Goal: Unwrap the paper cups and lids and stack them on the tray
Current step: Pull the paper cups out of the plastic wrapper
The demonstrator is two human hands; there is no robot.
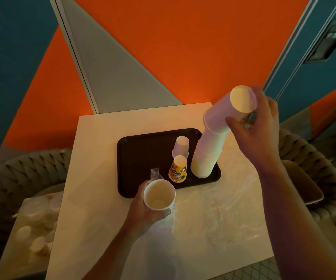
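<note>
A dark tray lies on the pale table. On its right side stands a tall stack of upside-down white paper cups. My right hand grips the top cups of that stack, tilted off its upper end. A small white upturned cup and a yellow printed upturned cup stand mid-tray. My left hand holds an upright white cup, mouth towards me, at the tray's front edge. Clear plastic wrap pokes up behind that cup, and more wrap hangs under my left hand.
The square table stands against an orange and grey wall. A lower surface at the left carries wrapped lids and small cups. Woven chairs flank the table on both sides, the right one with a cushion.
</note>
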